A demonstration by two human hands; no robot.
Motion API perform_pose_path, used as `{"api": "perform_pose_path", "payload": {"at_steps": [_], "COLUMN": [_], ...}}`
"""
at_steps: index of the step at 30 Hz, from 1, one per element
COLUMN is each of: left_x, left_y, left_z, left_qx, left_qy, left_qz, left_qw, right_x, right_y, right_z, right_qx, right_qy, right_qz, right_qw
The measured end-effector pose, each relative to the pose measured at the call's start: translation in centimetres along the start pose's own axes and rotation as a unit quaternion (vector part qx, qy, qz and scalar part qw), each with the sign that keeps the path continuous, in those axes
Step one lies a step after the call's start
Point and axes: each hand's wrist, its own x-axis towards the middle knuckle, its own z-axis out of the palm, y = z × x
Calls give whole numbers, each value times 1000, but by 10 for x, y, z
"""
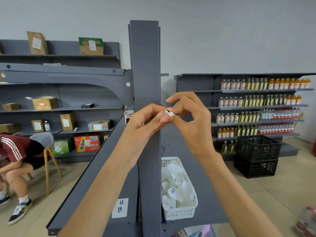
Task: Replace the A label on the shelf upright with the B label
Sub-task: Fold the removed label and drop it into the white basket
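Observation:
The grey shelf upright (pixel 145 65) rises in the middle of the view. In front of it, at its right edge, my left hand (pixel 145 120) and my right hand (pixel 189 117) meet and pinch a small crumpled white label (pixel 169 113) with a black mark on it; its letter cannot be read. A white paper with a handwritten B (pixel 120 208) is stuck on the shelf below, left of the upright. A white basket (pixel 185 213) to the right of the upright holds several white labels, one marked B.
A grey shelf board (pixel 95 168) slopes down on the left. A seated person (pixel 15 156) on a wooden chair is at the far left. Two stacked black crates (pixel 256 156) stand on the floor at right, before shelves of bottles (pixel 256 106).

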Motion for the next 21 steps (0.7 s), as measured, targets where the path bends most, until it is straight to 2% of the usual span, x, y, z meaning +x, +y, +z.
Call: {"api": "perform_pose_path", "payload": {"at_steps": [6, 13, 17, 21], "left_x": [-22, -30, -29, -24], "left_y": [-24, -38, -56, -87], "left_z": [12, 38, 57, 83], "left_qx": [2, 64, 79, 45], "left_qy": [3, 49, 98, 119], "left_qz": [-44, -22, -16, -77], "left_qw": [999, 997, 992, 989], "right_x": [-30, -45, -58, -75], "right_y": [7, 15, 34, 65], "right_z": [-8, -27, -31, -37], "right_qx": [-15, -23, 22, 54], "right_qy": [9, -20, -22, 12], "right_qz": [40, 65, 136, 220], "right_qw": [999, 997, 990, 974]}}
